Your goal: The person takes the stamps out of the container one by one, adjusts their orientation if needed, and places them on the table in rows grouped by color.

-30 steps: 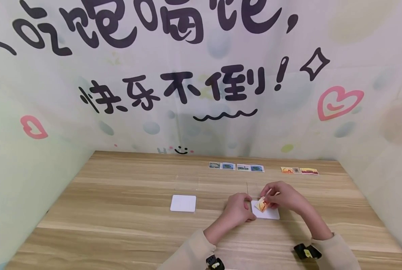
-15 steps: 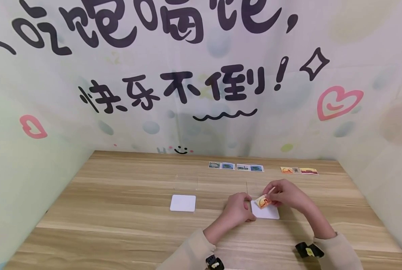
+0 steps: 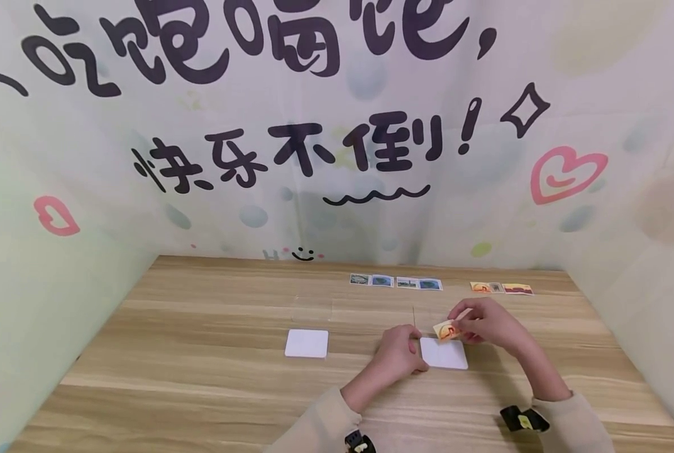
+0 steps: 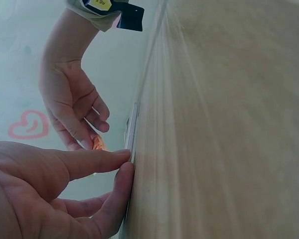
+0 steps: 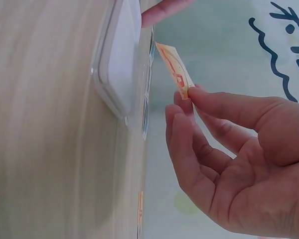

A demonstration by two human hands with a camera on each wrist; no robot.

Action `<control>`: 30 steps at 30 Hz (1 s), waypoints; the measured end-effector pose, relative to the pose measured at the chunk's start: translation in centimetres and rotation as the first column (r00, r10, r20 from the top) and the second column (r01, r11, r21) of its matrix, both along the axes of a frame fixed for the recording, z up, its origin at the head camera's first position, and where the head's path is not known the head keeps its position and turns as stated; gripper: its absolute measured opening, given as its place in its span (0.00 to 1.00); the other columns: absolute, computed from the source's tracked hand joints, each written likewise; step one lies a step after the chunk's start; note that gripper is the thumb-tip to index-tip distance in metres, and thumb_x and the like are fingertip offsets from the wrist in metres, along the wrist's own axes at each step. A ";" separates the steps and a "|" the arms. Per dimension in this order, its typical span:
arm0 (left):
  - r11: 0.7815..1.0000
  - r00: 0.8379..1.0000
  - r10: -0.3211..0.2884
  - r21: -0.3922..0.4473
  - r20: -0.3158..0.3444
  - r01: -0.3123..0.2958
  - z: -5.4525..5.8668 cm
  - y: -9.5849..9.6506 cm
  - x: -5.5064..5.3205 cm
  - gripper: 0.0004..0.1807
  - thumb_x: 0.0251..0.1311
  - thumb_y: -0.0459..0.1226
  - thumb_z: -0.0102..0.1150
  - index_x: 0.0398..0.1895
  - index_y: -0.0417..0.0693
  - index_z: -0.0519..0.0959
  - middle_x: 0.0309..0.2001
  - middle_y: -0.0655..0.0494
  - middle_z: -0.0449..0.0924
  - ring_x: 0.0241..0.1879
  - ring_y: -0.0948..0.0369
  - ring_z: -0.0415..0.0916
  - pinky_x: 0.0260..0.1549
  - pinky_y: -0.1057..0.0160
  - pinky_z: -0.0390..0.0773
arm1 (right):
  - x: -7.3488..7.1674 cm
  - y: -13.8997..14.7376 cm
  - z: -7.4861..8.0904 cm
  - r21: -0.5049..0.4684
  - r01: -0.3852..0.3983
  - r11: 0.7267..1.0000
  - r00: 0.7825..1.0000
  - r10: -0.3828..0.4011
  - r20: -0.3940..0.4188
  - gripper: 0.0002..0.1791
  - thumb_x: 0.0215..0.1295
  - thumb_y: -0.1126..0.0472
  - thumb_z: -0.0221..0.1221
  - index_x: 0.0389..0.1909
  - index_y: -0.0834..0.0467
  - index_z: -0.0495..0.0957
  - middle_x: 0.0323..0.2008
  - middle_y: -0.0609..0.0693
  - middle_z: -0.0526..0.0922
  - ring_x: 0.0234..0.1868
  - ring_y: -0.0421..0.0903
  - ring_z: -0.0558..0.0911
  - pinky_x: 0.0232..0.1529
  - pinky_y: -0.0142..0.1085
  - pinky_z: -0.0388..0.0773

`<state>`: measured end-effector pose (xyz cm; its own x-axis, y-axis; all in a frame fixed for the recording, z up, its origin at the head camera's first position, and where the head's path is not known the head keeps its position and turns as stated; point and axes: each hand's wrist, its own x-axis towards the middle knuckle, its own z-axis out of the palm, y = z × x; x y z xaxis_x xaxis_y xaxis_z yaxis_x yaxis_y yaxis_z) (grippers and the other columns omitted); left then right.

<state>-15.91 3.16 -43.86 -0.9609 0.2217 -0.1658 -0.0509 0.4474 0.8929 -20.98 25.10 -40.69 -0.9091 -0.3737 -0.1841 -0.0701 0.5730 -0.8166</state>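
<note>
My right hand (image 3: 490, 324) pinches a small orange-and-cream postage stamp (image 3: 447, 331) by its edge between thumb and fingers. The stamp is tilted in the air above the far edge of a white card in a clear case (image 3: 444, 353). In the right wrist view the stamp (image 5: 174, 69) hangs apart from the white card in its case (image 5: 122, 59). My left hand (image 3: 398, 352) holds the left side of that case, with thumb and fingers curled at its edge. The left wrist view shows those fingertips at the thin case edge (image 4: 133, 127).
A second white card (image 3: 307, 343) lies to the left, with a clear plastic cover (image 3: 312, 309) behind it. Another clear cover (image 3: 424, 318) lies behind the right card. Blue-green stamps (image 3: 382, 281) and orange stamps (image 3: 486, 287) lie in a row near the back wall.
The right hand has moved slightly away and to the right, carrying the stamp from over the card's middle to its far edge. The stamp has turned a little. The left hand stays put.
</note>
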 end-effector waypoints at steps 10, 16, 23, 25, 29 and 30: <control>1.000 1.000 0.001 0.014 -0.013 -0.001 -0.1 -0.1 0.1 0.26 0.49 0.21 0.77 0.54 0.32 0.81 0.24 0.58 0.70 0.17 0.67 0.71 0.18 0.72 0.70 | 0.0 0.7 0.1 -0.020 0.068 0.997 0.997 -0.069 -0.033 0.07 0.72 0.69 0.62 0.46 0.70 0.81 0.35 0.56 0.87 0.30 0.51 0.84 0.31 0.39 0.85; 1.000 1.000 -0.001 0.008 -0.026 0.001 -0.1 -0.1 0.1 0.26 0.49 0.22 0.78 0.54 0.32 0.81 0.23 0.59 0.70 0.17 0.67 0.70 0.18 0.71 0.67 | -0.2 1.2 0.1 -0.017 0.093 0.996 0.994 -0.094 -0.057 0.09 0.73 0.69 0.62 0.47 0.71 0.81 0.34 0.56 0.86 0.29 0.50 0.82 0.31 0.39 0.85; 1.000 1.000 -0.003 0.014 -0.026 0.003 0.0 -0.1 0.2 0.26 0.50 0.22 0.77 0.55 0.32 0.81 0.23 0.59 0.70 0.17 0.67 0.71 0.18 0.71 0.68 | -0.4 1.6 0.1 -0.009 0.115 0.993 0.991 -0.115 -0.061 0.11 0.73 0.68 0.62 0.49 0.73 0.80 0.34 0.55 0.86 0.29 0.50 0.82 0.32 0.39 0.86; 1.000 1.000 -0.003 0.018 -0.027 0.004 -0.1 -0.1 0.2 0.26 0.50 0.21 0.77 0.55 0.32 0.81 0.23 0.58 0.70 0.17 0.67 0.71 0.18 0.71 0.69 | -0.4 1.7 0.1 -0.006 0.128 0.992 0.990 -0.128 -0.060 0.12 0.74 0.67 0.62 0.50 0.73 0.80 0.34 0.55 0.86 0.29 0.50 0.83 0.32 0.39 0.86; 1.000 0.999 -0.007 0.025 -0.032 0.007 -0.2 -0.1 0.1 0.26 0.49 0.21 0.77 0.55 0.31 0.81 0.23 0.58 0.70 0.17 0.67 0.72 0.18 0.72 0.70 | -0.5 1.9 0.1 -0.005 0.147 0.989 0.987 -0.147 -0.067 0.13 0.74 0.66 0.63 0.50 0.73 0.80 0.33 0.55 0.87 0.29 0.50 0.83 0.32 0.39 0.86; 1.000 0.999 -0.007 0.029 -0.032 0.008 -0.2 -0.1 0.1 0.26 0.49 0.21 0.77 0.55 0.31 0.81 0.23 0.58 0.70 0.17 0.67 0.73 0.18 0.72 0.70 | -0.5 2.0 0.1 -0.005 0.153 0.988 0.986 -0.152 -0.068 0.13 0.74 0.66 0.63 0.50 0.73 0.80 0.33 0.55 0.87 0.29 0.50 0.84 0.32 0.39 0.86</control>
<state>-15.80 3.02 -44.06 -0.9640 0.2329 -0.1286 -0.0191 0.4215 0.9066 -21.45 27.06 -40.60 -0.9659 -0.2296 -0.1200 -0.0373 0.5817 -0.8126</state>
